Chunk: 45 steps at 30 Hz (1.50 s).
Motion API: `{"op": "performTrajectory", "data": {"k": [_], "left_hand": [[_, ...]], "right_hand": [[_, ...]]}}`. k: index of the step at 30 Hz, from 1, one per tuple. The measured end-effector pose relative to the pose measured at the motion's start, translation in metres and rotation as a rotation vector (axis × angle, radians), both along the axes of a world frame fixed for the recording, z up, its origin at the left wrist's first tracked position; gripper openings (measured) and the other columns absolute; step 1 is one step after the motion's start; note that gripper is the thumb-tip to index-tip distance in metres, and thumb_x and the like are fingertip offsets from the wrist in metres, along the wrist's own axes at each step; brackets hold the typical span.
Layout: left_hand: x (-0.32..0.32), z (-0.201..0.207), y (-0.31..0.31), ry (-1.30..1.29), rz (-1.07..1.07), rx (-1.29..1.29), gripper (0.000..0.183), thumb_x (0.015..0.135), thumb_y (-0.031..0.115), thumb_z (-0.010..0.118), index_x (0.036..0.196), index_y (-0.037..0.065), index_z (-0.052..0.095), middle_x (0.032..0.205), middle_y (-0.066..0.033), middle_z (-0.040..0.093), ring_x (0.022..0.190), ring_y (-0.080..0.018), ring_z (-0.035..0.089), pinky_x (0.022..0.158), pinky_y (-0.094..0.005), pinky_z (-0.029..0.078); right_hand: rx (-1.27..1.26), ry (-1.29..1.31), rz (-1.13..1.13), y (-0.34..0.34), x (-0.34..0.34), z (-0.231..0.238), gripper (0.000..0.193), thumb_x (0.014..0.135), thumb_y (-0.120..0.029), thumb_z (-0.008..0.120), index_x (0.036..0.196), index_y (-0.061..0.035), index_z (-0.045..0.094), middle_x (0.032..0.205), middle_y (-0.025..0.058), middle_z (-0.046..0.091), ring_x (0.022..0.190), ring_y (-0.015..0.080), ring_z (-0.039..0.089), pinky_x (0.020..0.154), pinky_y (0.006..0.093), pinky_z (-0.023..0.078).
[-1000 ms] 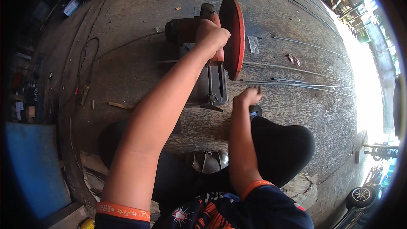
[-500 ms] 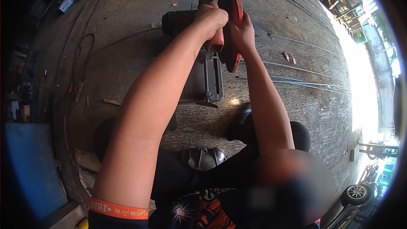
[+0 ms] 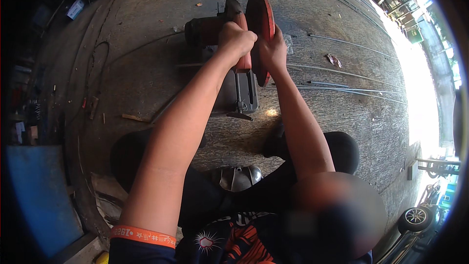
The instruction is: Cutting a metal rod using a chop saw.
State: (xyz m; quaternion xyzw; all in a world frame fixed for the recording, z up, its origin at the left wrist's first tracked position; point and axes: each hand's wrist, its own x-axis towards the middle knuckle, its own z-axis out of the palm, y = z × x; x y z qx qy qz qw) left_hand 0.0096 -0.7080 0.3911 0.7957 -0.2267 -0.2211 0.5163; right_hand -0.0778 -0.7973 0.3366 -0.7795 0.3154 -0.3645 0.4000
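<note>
A cut-off saw stands on the floor ahead of me, with a dark motor [image 3: 198, 32], a red guard [image 3: 243, 61] and a grey base [image 3: 250, 93]. My left hand [image 3: 235, 41] is closed against the guard, between it and the disc. What its fingers grip is hidden. To the right of the guard a large cutting disc [image 3: 266, 14], red with a dark edge, stands upright on its side plane. My right hand [image 3: 273, 51] grips the disc from the right; some fingers are hidden. A clamp screw with a handle [image 3: 239, 116] runs along the base.
Long thin metal rods [image 3: 347, 89] lie on the floor at the right. Crumpled wrapping [image 3: 334, 60] is near them. A dark metal piece [image 3: 239, 178] sits between my legs. A blue panel [image 3: 41, 195] stands at left, a wheel [image 3: 415, 219] at lower right.
Both hands and the disc have shifted slightly left and nearer, along with a small shift of the view. Clear plastic now shows beside my right hand. Both hands stay closed.
</note>
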Motion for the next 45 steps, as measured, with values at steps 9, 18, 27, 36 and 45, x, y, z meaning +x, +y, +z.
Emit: {"op": "performTrajectory", "data": {"k": [9,18,27,36,45], "left_hand": [[-0.018,-0.006,0.014,0.243,0.024,-0.162,0.013,0.068,0.004,0.062,0.059,-0.003,0.056,0.057,-0.0084,0.056,0.049,-0.0156,0.056,0.047,-0.0300,0.046],[-0.024,-0.019,0.019,0.087,0.015,-0.104,0.016,0.062,0.006,0.065,0.057,-0.006,0.055,0.053,-0.0113,0.057,0.050,-0.0198,0.061,0.044,-0.0334,0.047],[-0.033,-0.030,0.028,0.224,-0.015,-0.165,0.010,0.068,0.003,0.061,0.061,-0.002,0.057,0.057,-0.0060,0.056,0.049,-0.0145,0.057,0.046,-0.0287,0.046],[-0.041,-0.040,0.033,0.184,-0.005,-0.177,0.008,0.068,0.001,0.060,0.062,-0.001,0.055,0.057,-0.0053,0.055,0.048,-0.0141,0.056,0.046,-0.0276,0.046],[-0.047,-0.054,0.038,0.072,0.037,-0.141,0.018,0.066,0.004,0.063,0.078,-0.005,0.052,0.062,-0.0085,0.056,0.048,-0.0163,0.058,0.046,-0.0295,0.047]], "right_hand": [[0.028,-0.038,-0.009,0.012,-0.011,-0.005,0.054,0.082,-0.019,0.058,0.131,-0.0021,0.042,0.100,0.0289,0.062,0.097,0.0457,0.059,0.081,0.0473,0.048],[0.016,-0.077,-0.009,0.016,-0.017,-0.017,0.054,0.082,-0.018,0.058,0.131,-0.0006,0.041,0.100,0.0300,0.062,0.097,0.0460,0.059,0.080,0.0490,0.048],[0.059,-0.062,0.007,0.021,-0.022,-0.022,0.056,0.083,-0.022,0.058,0.132,-0.0003,0.041,0.103,0.0301,0.062,0.100,0.0458,0.059,0.084,0.0474,0.048],[-0.020,-0.086,-0.044,0.026,-0.025,-0.035,0.053,0.083,-0.014,0.057,0.131,-0.0015,0.040,0.100,0.0291,0.061,0.095,0.0469,0.058,0.079,0.0488,0.048],[-0.027,-0.116,-0.020,0.029,-0.027,-0.052,0.054,0.084,-0.013,0.058,0.132,0.0010,0.038,0.098,0.0312,0.061,0.092,0.0481,0.059,0.076,0.0495,0.049]]}}
